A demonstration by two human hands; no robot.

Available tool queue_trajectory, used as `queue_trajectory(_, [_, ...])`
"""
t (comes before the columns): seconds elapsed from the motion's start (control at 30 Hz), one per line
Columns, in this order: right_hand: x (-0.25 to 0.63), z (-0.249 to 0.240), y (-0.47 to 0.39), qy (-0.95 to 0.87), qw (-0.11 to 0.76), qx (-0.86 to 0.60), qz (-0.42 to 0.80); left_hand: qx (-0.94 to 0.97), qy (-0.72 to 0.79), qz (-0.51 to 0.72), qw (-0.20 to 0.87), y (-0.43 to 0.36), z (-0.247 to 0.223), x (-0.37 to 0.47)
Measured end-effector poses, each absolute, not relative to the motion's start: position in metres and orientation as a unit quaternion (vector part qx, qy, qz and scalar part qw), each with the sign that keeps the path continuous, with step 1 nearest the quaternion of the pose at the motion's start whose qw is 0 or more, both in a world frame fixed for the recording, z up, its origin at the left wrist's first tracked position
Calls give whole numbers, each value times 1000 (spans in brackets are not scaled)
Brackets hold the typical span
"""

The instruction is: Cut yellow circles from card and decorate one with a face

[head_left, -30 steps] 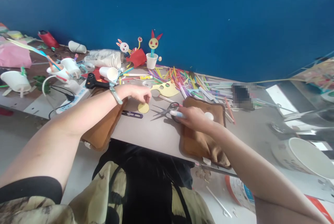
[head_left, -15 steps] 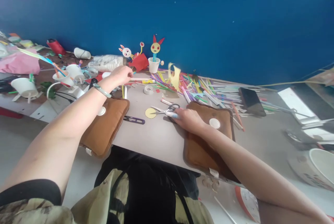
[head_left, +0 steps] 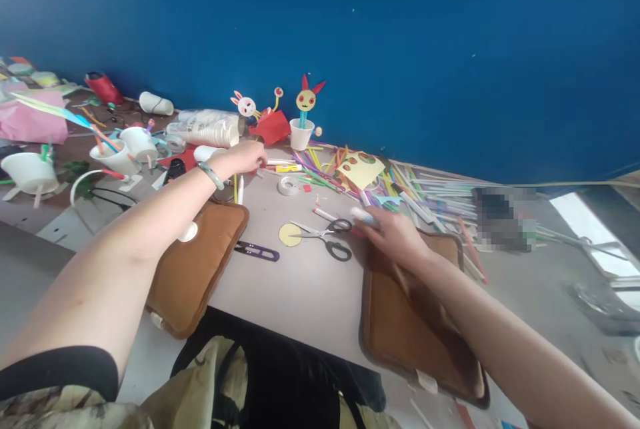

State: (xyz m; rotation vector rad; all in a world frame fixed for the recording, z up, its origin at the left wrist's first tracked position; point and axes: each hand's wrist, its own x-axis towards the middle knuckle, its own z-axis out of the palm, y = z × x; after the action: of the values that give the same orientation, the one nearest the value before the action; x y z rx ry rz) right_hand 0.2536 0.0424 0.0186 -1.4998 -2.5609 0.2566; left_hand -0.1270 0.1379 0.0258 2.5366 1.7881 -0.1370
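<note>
My left hand (head_left: pixel 249 156) is closed over the back of the table, near a red cup (head_left: pixel 271 127) and a yellow glue stick (head_left: pixel 289 168); what its fingers hold, if anything, is too small to make out. My right hand (head_left: pixel 393 232) grips a white and light-blue tube (head_left: pixel 364 216) above the right brown cushion (head_left: pixel 400 309). Left of it, open scissors (head_left: pixel 320 234) lie with their blade tips over a pale yellow paper circle (head_left: pixel 290 234). Purple thread snips (head_left: pixel 257 251) and a tape roll (head_left: pixel 289 185) rest nearby. Yellow paper with cut holes (head_left: pixel 361 170) lies on the coloured sticks.
A left brown cushion (head_left: pixel 200 269) lies under my left forearm. White cups (head_left: pixel 30 172) stand at the left. A rabbit-faced figure stands in a cup (head_left: pixel 302 136) by the blue wall. Many sticks (head_left: pixel 440 192) spread to the right, beside a dark blurred object (head_left: pixel 503 219).
The yellow paper, in the air before, now lies on the sticks. My right hand has moved off the scissors with the tube, slightly right. The view has shifted a little.
</note>
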Motion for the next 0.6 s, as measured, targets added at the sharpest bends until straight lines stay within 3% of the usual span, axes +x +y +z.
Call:
queue_trajectory(0.17, [260,19,85,-805,162,-568,57,821,567,-61,3,126,32,-118])
queue_trajectory(0.3, [254,18,114,-778,143,-610,38,827,558,-70,-4,125,33,-117])
queue_trajectory(0.6, [226,15,94,-868,125,-474,76,821,567,-66,1,135,18,-126])
